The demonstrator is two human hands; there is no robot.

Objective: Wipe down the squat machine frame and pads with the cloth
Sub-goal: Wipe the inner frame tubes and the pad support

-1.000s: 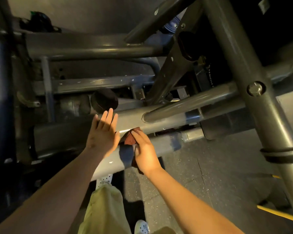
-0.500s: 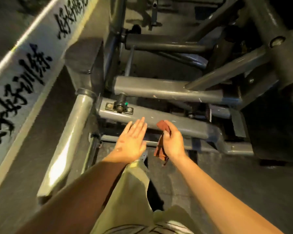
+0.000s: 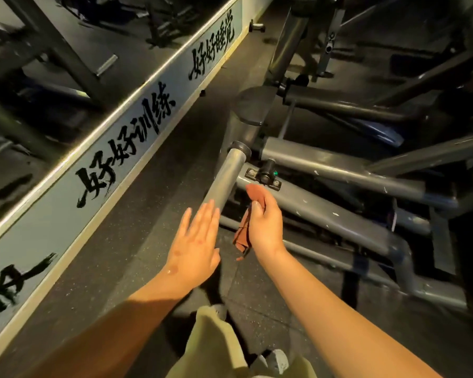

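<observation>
The rust-red crumpled cloth (image 3: 243, 233) is hanging from the right hand (image 3: 265, 227), which is pinching it between the thumb and curled fingers. One end is poking up above the thumb and the rest is dangling below the palm. The cloth is hovering in front of the grey painted steel tube frame (image 3: 325, 211) of the squat machine, over its lower sloping beam. Whether it is touching the metal cannot be told.

Just above the cloth's upper end, a small black bolted bracket (image 3: 265, 173) with a stubby black knob is sitting on that beam. White chips are showing in the paint along the beams.

The left hand (image 3: 194, 246) is reaching out flat, palm down, with its fingers straight and close together, holding nothing. Its fingertips are lying at the lower end of a bare silver metal sleeve bar (image 3: 224, 181), which is sticking out from the frame toward the person. Contact between them is not clear.

Further back, a dark blue rounded part (image 3: 380, 132) is showing between the tubes.

A dark speckled rubber floor (image 3: 148, 214) is spreading beneath everything. To the left, a pale grey-blue wall band (image 3: 66, 214) with black brush-written characters is running diagonally, and above it a mirror (image 3: 52, 64) is reflecting other machine frames. At the bottom edge, an olive-green trouser leg (image 3: 216, 342) and a grey shoe (image 3: 277, 360) are showing.
</observation>
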